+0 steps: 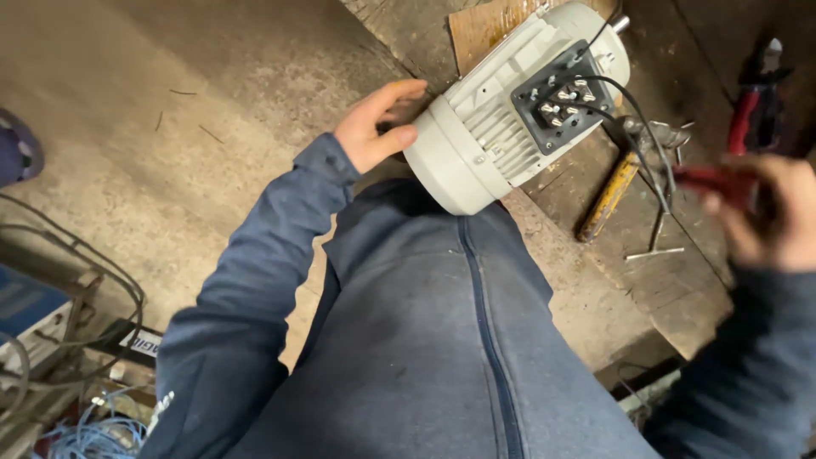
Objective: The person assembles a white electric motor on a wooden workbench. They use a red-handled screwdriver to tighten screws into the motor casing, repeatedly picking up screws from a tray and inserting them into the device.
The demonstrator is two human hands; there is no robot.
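Note:
A pale grey electric motor [501, 119] with cooling fins lies on its side on a worn wooden bench [671, 280]. Its black terminal block [568, 100] faces up, with metal studs and thin black wires [637, 144] running off to the right. My left hand [378, 126] rests against the motor's rounded end cover, thumb on the rim, fingers apart. My right hand [769, 212], blurred at the right edge, is closed around a red-handled tool [718, 180] near where the wires end.
A yellow-handled tool [608, 197] and a thin metal key [656, 242] lie on the bench right of the motor. A red-handled tool [752, 106] lies at the far right. The concrete floor [170, 127] is left, with cables and blue wire [85, 433] at the lower left.

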